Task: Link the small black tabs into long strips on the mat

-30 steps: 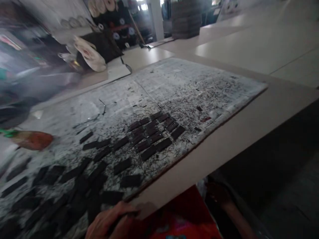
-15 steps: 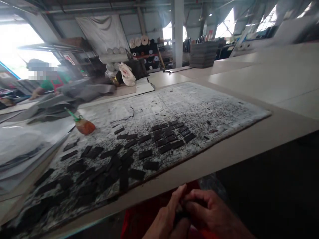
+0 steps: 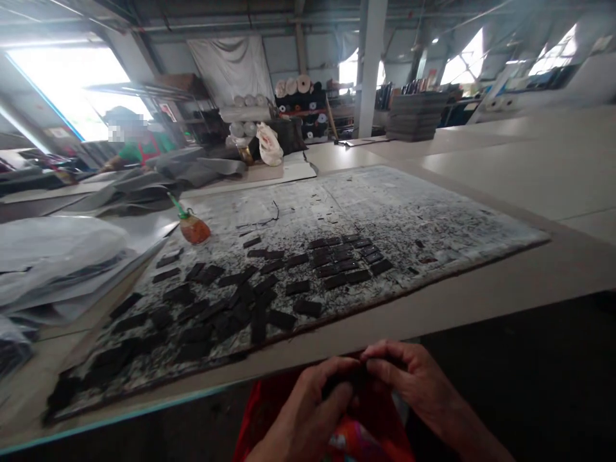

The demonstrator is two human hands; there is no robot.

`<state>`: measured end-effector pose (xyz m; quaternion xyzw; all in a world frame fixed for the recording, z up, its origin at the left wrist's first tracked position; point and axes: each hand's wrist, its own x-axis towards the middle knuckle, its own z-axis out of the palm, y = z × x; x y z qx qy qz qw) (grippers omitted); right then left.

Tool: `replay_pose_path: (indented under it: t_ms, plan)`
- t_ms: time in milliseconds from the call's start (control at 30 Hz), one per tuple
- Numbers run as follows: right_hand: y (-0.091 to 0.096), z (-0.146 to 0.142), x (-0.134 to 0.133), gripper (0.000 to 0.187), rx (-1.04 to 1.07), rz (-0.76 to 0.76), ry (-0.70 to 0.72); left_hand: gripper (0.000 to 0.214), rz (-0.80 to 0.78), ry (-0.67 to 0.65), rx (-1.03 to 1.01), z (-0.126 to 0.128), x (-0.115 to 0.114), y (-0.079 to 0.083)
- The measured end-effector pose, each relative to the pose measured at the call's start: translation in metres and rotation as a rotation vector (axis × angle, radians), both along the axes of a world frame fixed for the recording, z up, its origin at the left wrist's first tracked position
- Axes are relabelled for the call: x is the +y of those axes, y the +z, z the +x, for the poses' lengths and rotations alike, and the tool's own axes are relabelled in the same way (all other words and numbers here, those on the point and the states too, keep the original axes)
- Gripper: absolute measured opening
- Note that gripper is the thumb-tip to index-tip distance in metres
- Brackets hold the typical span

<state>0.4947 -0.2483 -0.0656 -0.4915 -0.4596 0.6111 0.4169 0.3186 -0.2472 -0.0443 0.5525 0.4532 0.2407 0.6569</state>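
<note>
The left hand (image 3: 308,410) and the right hand (image 3: 416,385) meet low in the view, just below the near edge of the bench (image 3: 457,301). The fingers of both are curled inward and their tips pinch a small dark piece (image 3: 350,380) between them; it is too shadowed to make out its shape. Under the hands lies something of red fabric (image 3: 359,439) with a bright print. Just beyond, on the bench, a large grey sheet (image 3: 423,212) is speckled all over with black marks. Near its middle, flat dark rectangles stand in tidy rows (image 3: 346,260), edge to edge. To their left more of the same pieces lie in a loose scatter (image 3: 216,311), some overlapping, reaching toward the sheet's near left corner. At the sheet's far left edge an orange bottle (image 3: 194,228) with a green nozzle lies tilted. Pale grey sheets (image 3: 58,256) are heaped further left. Well back, a person in green and red (image 3: 139,146) is at another bench, near a white bag (image 3: 268,144), shelved fabric rolls (image 3: 293,86) and a white pillar (image 3: 371,64).
</note>
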Motion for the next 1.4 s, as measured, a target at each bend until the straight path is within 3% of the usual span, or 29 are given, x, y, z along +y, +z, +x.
replay_pose_path:
  t_ms: [133, 300, 400, 500, 567, 633, 700, 767, 833, 933, 1133, 1233, 1400]
  plan:
    - [0.006, 0.006, 0.017, 0.025, -0.071, -0.005, -0.007, 0.028, -0.083, 0.081, -0.043, -0.001, 0.009, -0.002]
    - [0.011, 0.003, 0.035, 0.033, 0.012, -0.057, 0.039, 0.025, -0.077, 0.159, -0.064, -0.006, 0.024, -0.001]
    - [0.014, 0.002, 0.046, 0.035, 0.072, -0.091, 0.053, 0.027, -0.07, 0.204, -0.067, -0.011, 0.034, 0.006]
    - [0.019, 0.004, 0.059, 0.036, 0.042, -0.112, -0.049, 0.025, -0.028, 0.242, 0.0, -0.019, 0.047, 0.019]
    - [0.023, 0.006, 0.068, 0.035, -0.06, -0.105, -0.118, 0.021, 0.074, 0.255, 0.125, -0.025, 0.056, 0.028]
    - [0.026, 0.006, 0.078, 0.032, -0.172, -0.071, -0.162, 0.017, 0.315, 0.21, 0.245, -0.032, 0.064, 0.033]
    - [0.029, 0.004, 0.088, 0.027, -0.262, -0.025, -0.195, 0.021, 0.611, 0.111, 0.332, -0.037, 0.071, 0.035]
    - [0.03, 0.001, 0.099, 0.023, -0.337, 0.024, -0.198, 0.026, 0.777, -0.035, 0.412, -0.039, 0.077, 0.031]
    - [0.03, -0.004, 0.111, 0.022, -0.421, 0.069, -0.172, 0.029, 0.843, -0.141, 0.486, -0.038, 0.082, 0.025]
    - [0.03, -0.013, 0.127, 0.022, -0.558, 0.124, -0.151, 0.033, 0.913, -0.199, 0.544, -0.032, 0.092, 0.016]
    - [0.032, -0.028, 0.141, 0.016, -0.753, 0.241, -0.17, 0.043, 0.901, -0.3, 0.656, -0.027, 0.109, 0.005]
    - [0.03, -0.03, 0.142, 0.013, -0.813, 0.293, -0.174, 0.038, 0.953, -0.293, 0.715, -0.029, 0.113, 0.002]
    - [0.028, -0.03, 0.142, 0.013, -0.866, 0.378, -0.15, 0.03, 1.208, -0.2, 0.735, -0.033, 0.119, 0.004]
